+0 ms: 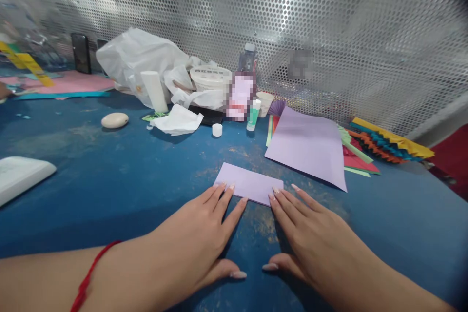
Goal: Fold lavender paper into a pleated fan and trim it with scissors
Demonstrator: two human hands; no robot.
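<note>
We log both hands palm down on the blue tabletop [109,195], neither one gripping anything; the left hand [190,234] and the right hand [314,234] are spread wide, with a gap between them; the fingertips of each rest on the near edge of a lilac paper rectangle [248,183], which lies flat on the table, directly ahead of the hands and slightly askew; we judge this even, two-sided touch sound, since matched, light pressure at both ends of the edge should keep the paper square and stop it sliding; the thumbs sit out on the table, well below the paper and nearly meeting; the forearms angle inward from either side, and a red string bracelet [87,278] circles the left wrist; just beyond lies a larger lilac sheet [303,146], overlapping a red paper sheet [356,161]; pleated paper fans [387,141] lie further right; towards the back we record a white plastic bag [135,58], a white tub [210,78], crumpled tissue [177,121], a small white cap [217,129] and a green-and-white tube [253,116], all before a perforated metal screen [329,24].
</note>
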